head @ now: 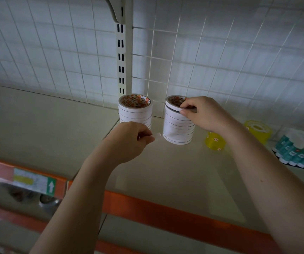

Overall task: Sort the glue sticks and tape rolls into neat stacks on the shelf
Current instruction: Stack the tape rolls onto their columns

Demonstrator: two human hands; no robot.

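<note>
Right hand pinches the top roll of the right tape stack; left hand pinches a white scrap beside it, yellow tape rolls and glue sticks crowding the right.

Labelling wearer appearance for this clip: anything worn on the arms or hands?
Nothing visible. Both forearms are bare as far as the frame shows: no sleeves, gloves, watch, rings or bands on the left hand or the right hand.

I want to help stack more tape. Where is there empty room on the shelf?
The widest bare patch is the shelf left of the left tape stack. There is also room in front, between the right tape stack and the orange shelf edge. The right is crowded: yellow tape rolls and glue sticks.
</note>
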